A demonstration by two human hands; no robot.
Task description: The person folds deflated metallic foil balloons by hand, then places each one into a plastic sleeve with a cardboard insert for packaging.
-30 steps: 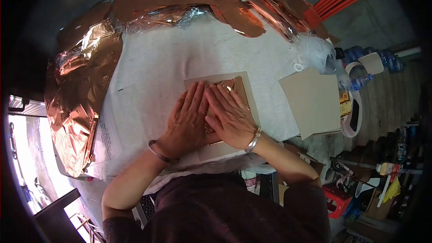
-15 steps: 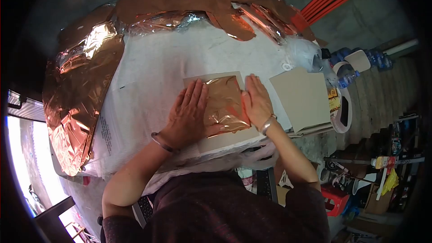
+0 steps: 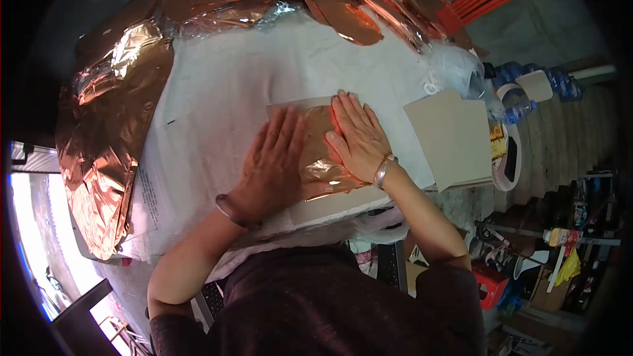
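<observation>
In the head view, the blurry left hand (image 3: 273,158) and the right hand (image 3: 359,142) are held open and flat over a shiny copper-coloured foil sheet (image 3: 323,170) on a flat beige card (image 3: 323,208), nothing gripped. Flat beige boards (image 3: 452,140) are piled to the right, and with the foil partly blocked by hands, its long axis can't be told, just a lower edge slanted up rightward.

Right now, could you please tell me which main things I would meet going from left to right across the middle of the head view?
Copper foil at far left, left hand, right hand, grey cards, blue plastic bottle.
</observation>
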